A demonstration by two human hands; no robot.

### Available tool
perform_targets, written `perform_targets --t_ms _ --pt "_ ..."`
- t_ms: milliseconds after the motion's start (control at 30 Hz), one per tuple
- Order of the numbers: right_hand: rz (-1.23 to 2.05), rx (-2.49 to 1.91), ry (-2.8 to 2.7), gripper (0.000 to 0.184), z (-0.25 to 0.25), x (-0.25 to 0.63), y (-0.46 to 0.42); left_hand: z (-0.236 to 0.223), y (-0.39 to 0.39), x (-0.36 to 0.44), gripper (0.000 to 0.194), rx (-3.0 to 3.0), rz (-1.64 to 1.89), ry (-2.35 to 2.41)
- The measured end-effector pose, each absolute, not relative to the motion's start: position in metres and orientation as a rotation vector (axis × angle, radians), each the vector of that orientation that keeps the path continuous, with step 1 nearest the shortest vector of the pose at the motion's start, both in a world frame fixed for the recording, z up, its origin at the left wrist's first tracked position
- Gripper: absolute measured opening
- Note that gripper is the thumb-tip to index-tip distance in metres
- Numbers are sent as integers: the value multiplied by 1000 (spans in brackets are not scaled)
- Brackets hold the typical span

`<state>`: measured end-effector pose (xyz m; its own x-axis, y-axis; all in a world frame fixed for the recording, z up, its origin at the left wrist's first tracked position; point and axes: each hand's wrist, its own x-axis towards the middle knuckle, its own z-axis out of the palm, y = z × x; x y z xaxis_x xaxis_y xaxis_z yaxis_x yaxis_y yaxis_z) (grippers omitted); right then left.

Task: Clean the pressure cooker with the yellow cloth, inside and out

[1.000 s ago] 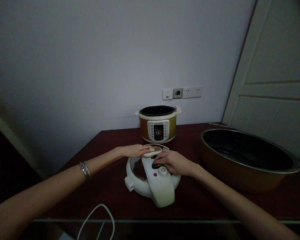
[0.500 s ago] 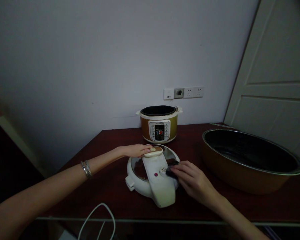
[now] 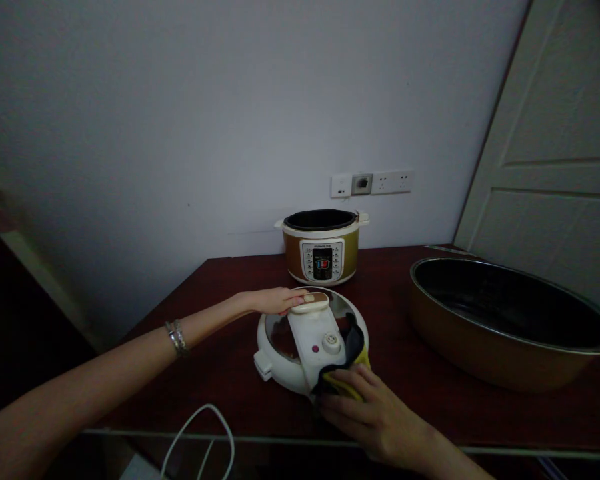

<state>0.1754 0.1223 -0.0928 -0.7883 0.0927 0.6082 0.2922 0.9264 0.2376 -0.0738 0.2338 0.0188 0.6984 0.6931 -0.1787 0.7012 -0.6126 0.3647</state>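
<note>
A white pressure cooker lid (image 3: 300, 337) with shiny panels lies on the dark red table. My left hand (image 3: 277, 301) is closed around the handle (image 3: 311, 303) at the lid's far side, thumb on top. In my right hand (image 3: 367, 410) is a black and yellow cloth (image 3: 354, 352), pressed on the near end of the lid's white centre bar and partly covering it. The round steam valve (image 3: 331, 342) and a small purple button (image 3: 315, 349) show on the bar.
Behind the lid stands the cooker body (image 3: 322, 250), open at the top, against the wall. A large brown inner pot (image 3: 500, 333) sits at the right. Wall sockets (image 3: 391, 182) are above the table; a white cable (image 3: 205, 413) loops at the front edge.
My right hand has moved from beside the steam valve to the near end of the lid's bar, and the cloth is spread out more, showing yellow. My left hand keeps its grip.
</note>
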Motion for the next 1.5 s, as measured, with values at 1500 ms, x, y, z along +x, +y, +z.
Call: perform_targets --t_ms 1500 --pt "-502 -682 -2839 17 -6 76 185 -11 236 -137 120 2216 -298 1323"
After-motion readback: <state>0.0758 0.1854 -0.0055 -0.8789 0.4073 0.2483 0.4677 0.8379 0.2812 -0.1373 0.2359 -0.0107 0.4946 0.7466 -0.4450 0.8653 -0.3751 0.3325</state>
